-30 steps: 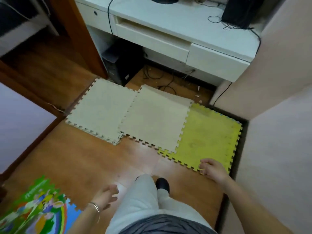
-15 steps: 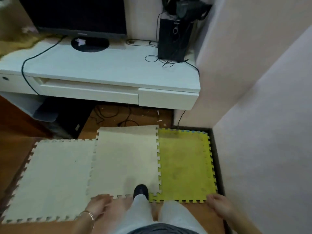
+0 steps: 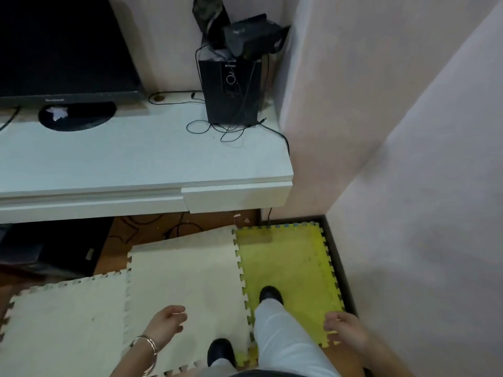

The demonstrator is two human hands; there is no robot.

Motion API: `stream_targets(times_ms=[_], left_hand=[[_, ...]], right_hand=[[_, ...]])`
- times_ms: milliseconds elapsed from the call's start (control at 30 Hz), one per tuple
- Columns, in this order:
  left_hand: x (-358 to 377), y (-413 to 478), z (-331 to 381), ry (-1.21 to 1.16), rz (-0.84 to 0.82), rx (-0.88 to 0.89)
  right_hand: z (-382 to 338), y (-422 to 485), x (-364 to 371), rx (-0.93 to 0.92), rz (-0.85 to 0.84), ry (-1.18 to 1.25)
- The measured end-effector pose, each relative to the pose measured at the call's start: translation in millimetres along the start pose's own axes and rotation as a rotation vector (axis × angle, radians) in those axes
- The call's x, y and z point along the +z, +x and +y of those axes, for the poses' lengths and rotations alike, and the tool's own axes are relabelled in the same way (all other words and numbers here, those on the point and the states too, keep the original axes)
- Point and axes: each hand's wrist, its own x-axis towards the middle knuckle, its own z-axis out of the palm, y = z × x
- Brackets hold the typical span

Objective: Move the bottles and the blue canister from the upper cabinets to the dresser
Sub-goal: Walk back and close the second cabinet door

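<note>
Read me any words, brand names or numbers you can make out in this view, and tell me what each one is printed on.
None can be read.
Monitor: a small brand mark on its lower bezel, too blurred to read.
Black speaker: a small light logo near the top of its front, too small to read.
Nothing printed shows on the white desk or the foam mats.

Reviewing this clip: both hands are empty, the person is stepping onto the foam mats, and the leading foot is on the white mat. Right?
Not quite. In the head view the leading foot is on the yellow mat, not the white one. Both the left hand and right hand are empty.
</note>
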Motion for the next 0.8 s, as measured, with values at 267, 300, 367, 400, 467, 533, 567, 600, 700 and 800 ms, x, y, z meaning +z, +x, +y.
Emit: stream_targets(times_ms=[267, 300, 367, 400, 467, 533, 567, 600, 700, 800], left_hand=[[41.2, 16.4, 99.7, 0.024, 0.043, 0.104], [43.4, 11.8, 114.7, 0.029, 0.045, 0.142], [43.0, 1.7, 148.3, 0.055, 0.069, 0.240], [41.2, -3.9, 167.2, 0.063, 0.092, 0.302], [35.2, -20.2, 214.1, 0.034, 0.144, 0.453], [26.2, -45.3, 269.1, -0.021, 0.165, 0.644], [20.7, -60.9, 297.2, -0.044, 0.162, 0.750], [14.6, -78.5, 323.9, -0.058, 0.163, 0.865], [-7.2, -143.3, 393.1, -0.121, 0.202, 1.206], [-33.2, -212.3, 448.6, -0.219, 0.250, 1.526]], right_hand=[[-108.9, 41.9, -56.1, -0.056, -0.001, -0.115], [-125.8, 41.5, -61.0, -0.093, -0.006, -0.158], [-165.6, 36.9, -66.2, -0.203, -0.027, -0.214], [-187.9, 31.0, -66.2, -0.278, -0.024, -0.239], [-238.3, 10.6, -64.0, -0.470, -0.024, -0.276], [-292.9, -22.1, -60.5, -0.672, -0.043, -0.277], [-321.1, -42.9, -58.6, -0.781, -0.053, -0.272], [-348.2, -65.4, -56.8, -0.891, -0.049, -0.266], [-419.7, -150.4, -51.7, -1.236, -0.049, -0.205], [-471.8, -242.0, -53.6, -1.582, -0.029, -0.121]])
